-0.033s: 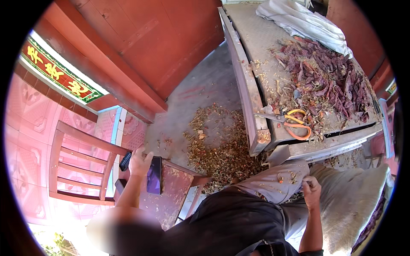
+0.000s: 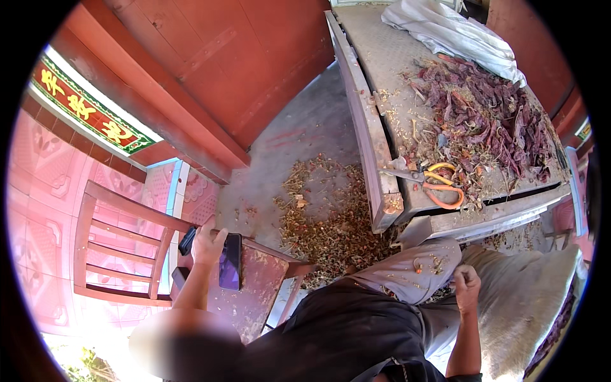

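My left hand (image 2: pixel 207 246) rests by the end of the red wooden chair's (image 2: pixel 130 207) top rail. Its thumb stands apart from its fingers. A small black object (image 2: pixel 186 240) lies against its left side, and a dark phone (image 2: pixel 230 262) lies on the seat just to its right. My right hand (image 2: pixel 466 290) is beside my knee, over the edge of a pale sack (image 2: pixel 522 305). Its fingers are curled in, and whatever they might hold is hidden. Orange-and-yellow-handled scissors (image 2: pixel 439 184) lie at the near left corner of the table, beyond the right hand.
Dark red dried peppers (image 2: pixel 484 114) cover much of the table (image 2: pixel 375 48), with a white woven bag (image 2: pixel 452 35) behind them. Stems and scraps (image 2: pixel 337 229) are heaped on the floor. A red door (image 2: pixel 242 57) stands behind. Bits of debris lie on my trouser leg (image 2: pixel 407 270).
My right hand has shifted slightly downward, with its fingers curled in more. My left hand has barely moved. The scissors, phone and peppers stay where they were.
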Tool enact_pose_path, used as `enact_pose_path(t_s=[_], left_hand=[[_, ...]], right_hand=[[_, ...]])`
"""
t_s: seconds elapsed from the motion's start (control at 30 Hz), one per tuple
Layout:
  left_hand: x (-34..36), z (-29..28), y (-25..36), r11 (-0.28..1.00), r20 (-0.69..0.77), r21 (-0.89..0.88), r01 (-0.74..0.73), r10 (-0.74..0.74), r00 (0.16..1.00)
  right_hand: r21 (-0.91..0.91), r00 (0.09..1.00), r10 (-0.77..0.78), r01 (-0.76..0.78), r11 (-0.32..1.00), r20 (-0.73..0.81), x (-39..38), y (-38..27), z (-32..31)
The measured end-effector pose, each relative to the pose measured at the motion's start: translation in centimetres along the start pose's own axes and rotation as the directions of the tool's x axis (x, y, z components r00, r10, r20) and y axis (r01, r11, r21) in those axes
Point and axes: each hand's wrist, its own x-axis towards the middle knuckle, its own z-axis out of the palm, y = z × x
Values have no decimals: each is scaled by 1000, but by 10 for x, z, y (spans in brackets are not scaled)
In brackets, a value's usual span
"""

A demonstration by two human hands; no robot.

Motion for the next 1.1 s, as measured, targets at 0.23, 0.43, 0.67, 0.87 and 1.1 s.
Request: enact_pose_path(t_s=[0.23, 0.43, 0.67, 0.87, 1.1], left_hand=[[-46, 0, 15, 992, 155, 122, 18, -37, 987], [-63, 8, 17, 979, 107, 182, 92, -113, 988], [-60, 15, 27, 966, 100, 128, 225, -238, 966], [-62, 16, 35, 957, 67, 132, 257, -267, 961], [-61, 17, 32, 961, 71, 116, 252, -261, 963]], right_hand=[[89, 948, 251, -237, 967, -198, -22, 85, -51], [42, 956, 213, -208, 977, -200, -28, 95, -43], [92, 957, 175, -157, 983, -233, -33, 101, -43], [69, 958, 153, -140, 988, -242, -36, 93, -42], [77, 959, 144, -129, 989, -244, -35, 85, -38]])
